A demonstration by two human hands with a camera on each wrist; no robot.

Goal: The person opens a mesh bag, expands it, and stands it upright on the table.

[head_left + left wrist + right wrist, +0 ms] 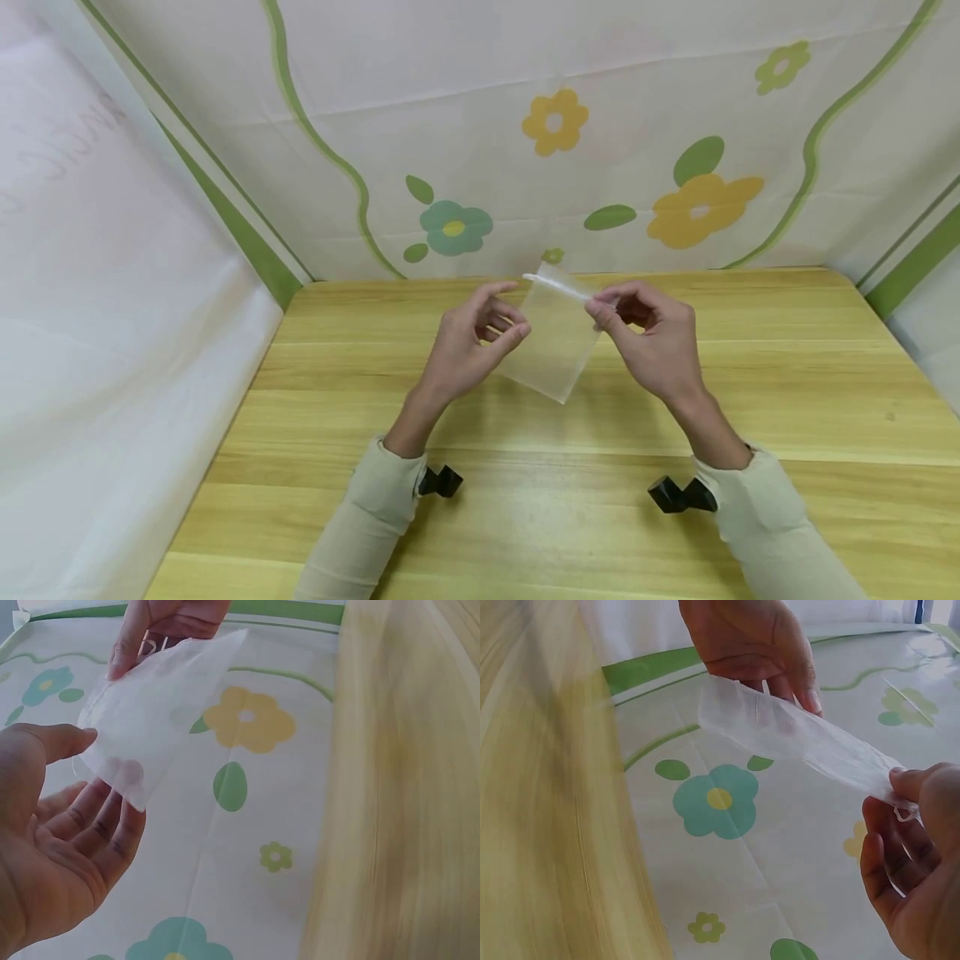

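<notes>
Above a wood-grain desk (540,533), a person's right hand (663,342) holds up a thin translucent pouch (555,342), fingers (633,289) and thumb clamped on its edge near the white band (564,287), apparently bearing all its weight. That seems to free the left hand (465,346), whose fingers and thumb stand apart at the opposite side; whether they touch it, I cannot tell from here.
</notes>
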